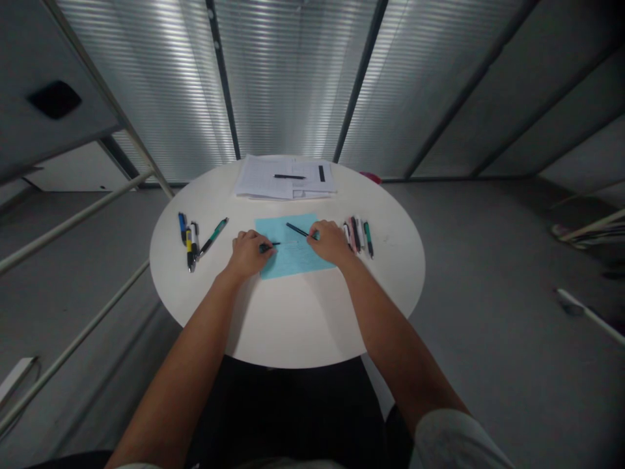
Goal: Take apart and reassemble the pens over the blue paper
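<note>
A light-blue sheet of paper (278, 268) with faint lines of writing lies on the round white table. Over its left edge, my left hand (248, 254) is closed on a short black pen part (266, 247), whose thin end points right across the sheet. I cannot tell whether this is a whole pen or only a piece of one. At the sheet's right side, my right hand (326, 238) pinches a dark pen (297, 229) near one end. That pen slants up and left over the paper, its other end free. The fingers partly hide both held things.
Several pens and markers (189, 244) lie on the table's left side, with a green-and-black pen (213, 236) beside them. Another row of pens (359, 234) lies right of my right hand. A stack of printed papers (266, 179) bearing a black pen (290, 176) rests at the far edge.
</note>
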Motion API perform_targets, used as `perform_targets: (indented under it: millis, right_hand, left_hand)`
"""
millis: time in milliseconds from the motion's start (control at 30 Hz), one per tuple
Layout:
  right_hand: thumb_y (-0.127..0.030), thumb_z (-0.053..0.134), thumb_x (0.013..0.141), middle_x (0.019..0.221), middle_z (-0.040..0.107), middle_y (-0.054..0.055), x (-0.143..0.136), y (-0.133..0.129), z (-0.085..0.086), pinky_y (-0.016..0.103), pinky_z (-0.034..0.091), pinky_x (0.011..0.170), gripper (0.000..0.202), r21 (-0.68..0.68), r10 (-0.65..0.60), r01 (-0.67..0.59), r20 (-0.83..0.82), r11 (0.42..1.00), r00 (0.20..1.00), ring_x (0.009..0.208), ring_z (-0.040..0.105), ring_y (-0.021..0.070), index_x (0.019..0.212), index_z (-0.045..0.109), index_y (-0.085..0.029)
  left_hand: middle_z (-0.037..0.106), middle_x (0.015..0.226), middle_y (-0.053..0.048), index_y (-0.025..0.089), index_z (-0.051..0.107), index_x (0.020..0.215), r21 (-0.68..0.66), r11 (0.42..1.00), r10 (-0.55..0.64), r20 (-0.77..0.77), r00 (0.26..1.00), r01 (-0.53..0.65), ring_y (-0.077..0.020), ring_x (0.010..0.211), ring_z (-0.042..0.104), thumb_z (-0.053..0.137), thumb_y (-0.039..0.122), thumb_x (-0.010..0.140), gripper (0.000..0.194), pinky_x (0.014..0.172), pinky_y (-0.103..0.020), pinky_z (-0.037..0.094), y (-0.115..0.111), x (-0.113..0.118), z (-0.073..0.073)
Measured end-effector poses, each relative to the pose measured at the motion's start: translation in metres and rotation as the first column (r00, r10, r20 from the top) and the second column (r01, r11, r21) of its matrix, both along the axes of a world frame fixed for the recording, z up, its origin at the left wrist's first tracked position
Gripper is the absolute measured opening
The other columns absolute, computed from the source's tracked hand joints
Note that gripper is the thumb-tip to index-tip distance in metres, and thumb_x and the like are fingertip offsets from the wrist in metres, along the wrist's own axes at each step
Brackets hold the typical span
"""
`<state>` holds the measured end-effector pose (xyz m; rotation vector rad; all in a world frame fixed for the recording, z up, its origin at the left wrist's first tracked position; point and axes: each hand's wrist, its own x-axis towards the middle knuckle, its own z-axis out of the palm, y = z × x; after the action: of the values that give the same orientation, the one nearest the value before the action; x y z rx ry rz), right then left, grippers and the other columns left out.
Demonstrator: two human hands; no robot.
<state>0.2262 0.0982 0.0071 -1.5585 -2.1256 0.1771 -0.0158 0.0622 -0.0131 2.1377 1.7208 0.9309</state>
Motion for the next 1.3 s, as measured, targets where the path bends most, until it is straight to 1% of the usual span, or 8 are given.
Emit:
perform_targets:
  millis: [133,233,433,600,833,1033,1200,1300]
  right_hand:
    - [-0.023,0.061,0.081,0.102,0.066,0.008,-0.005,-0.002,0.003,0.042,0.039,0.090,0.011,0.053,0.115,-0.111,-0.070,0.992,0.991,0.105,0.052,0.0275,0.092,0.065,-0.022]
    - [-0.020,0.059,0.082,0.098,0.067,0.007,-0.013,-0.005,0.004,0.041,0.038,0.093,0.010,0.074,0.224,-0.216,-0.125,0.974,0.967,0.102,0.052,0.0255,0.090,0.065,-0.022]
    - [-0.031,0.066,0.084,0.095,0.069,0.004,-0.037,-0.017,0.001,0.035,0.041,0.090,0.025,0.084,0.354,-0.348,-0.355,0.934,0.865,0.098,0.057,0.0206,0.107,0.063,-0.023]
    - [-0.035,0.064,0.087,0.093,0.071,0.002,-0.052,-0.026,0.001,0.031,0.041,0.083,0.017,0.008,0.354,-0.380,-0.384,0.925,0.853,0.088,0.058,0.0168,0.097,0.067,-0.022]
    - [-0.032,0.055,0.094,0.086,0.069,0.001,-0.056,-0.028,0.004,0.029,0.039,0.080,0.017,-0.029,0.338,-0.359,-0.273,0.933,0.901,0.084,0.058,0.0158,0.087,0.063,-0.020]
    - [-0.032,0.049,0.097,0.097,0.069,0.007,-0.052,-0.034,0.011,0.034,0.031,0.082,0.018,-0.024,0.264,-0.263,0.078,0.965,0.961,0.095,0.057,0.0216,0.098,0.060,-0.018]
    - [-0.035,0.054,0.095,0.095,0.070,0.007,-0.037,-0.029,0.016,0.034,0.028,0.080,0.018,-0.021,0.173,-0.172,0.190,0.985,0.967,0.093,0.055,0.0223,0.096,0.063,-0.020]
    - [-0.036,0.056,0.093,0.095,0.070,0.007,-0.030,-0.025,0.017,0.035,0.028,0.080,0.018,-0.017,0.132,-0.131,0.219,0.991,0.967,0.094,0.055,0.0231,0.093,0.065,-0.020]
  left_hand:
    - [0.065,0.090,-0.011,0.025,0.078,0.076,-0.010,1.000,-0.027,0.071,0.997,0.028,-0.0315,0.095,0.051,0.075,0.032,0.070,0.010,0.088,-0.044,0.033,0.002,-0.002,0.003]
    - [0.064,0.081,-0.010,0.023,0.076,0.066,0.013,1.000,-0.019,0.262,0.965,0.016,-0.0279,0.090,0.053,0.079,0.029,0.065,0.007,0.082,-0.038,0.037,0.003,-0.002,0.008]
    - [0.068,0.072,-0.005,0.018,0.074,0.070,-0.079,0.997,0.033,0.668,0.743,0.027,-0.0171,0.068,0.056,0.077,0.036,0.067,0.019,0.069,-0.031,0.042,-0.003,0.011,0.021]
    - [0.071,0.071,-0.005,0.016,0.074,0.072,-0.129,0.988,0.042,0.764,0.644,0.089,-0.0172,0.069,0.061,0.078,0.040,0.066,0.025,0.070,-0.031,0.046,-0.007,0.021,0.023]
    - [0.068,0.066,-0.003,0.017,0.071,0.067,-0.115,0.993,0.081,0.700,0.709,-0.001,-0.0148,0.063,0.055,0.074,0.036,0.069,0.020,0.063,-0.029,0.042,-0.006,0.025,0.021]
    - [0.062,0.064,-0.001,0.018,0.069,0.072,-0.068,0.985,0.166,0.638,0.752,-0.160,-0.0156,0.062,0.054,0.066,0.040,0.077,0.022,0.063,-0.030,0.042,0.001,0.017,0.012]
    - [0.069,0.083,-0.007,0.020,0.073,0.078,0.029,0.991,0.111,0.387,0.915,-0.132,-0.0198,0.072,0.058,0.064,0.037,0.079,0.019,0.074,-0.037,0.044,0.009,0.006,-0.001]
    - [0.072,0.089,-0.011,0.021,0.076,0.082,0.028,0.996,0.074,0.276,0.958,-0.086,-0.0241,0.078,0.061,0.062,0.033,0.081,0.019,0.079,-0.042,0.044,0.011,0.004,-0.005]
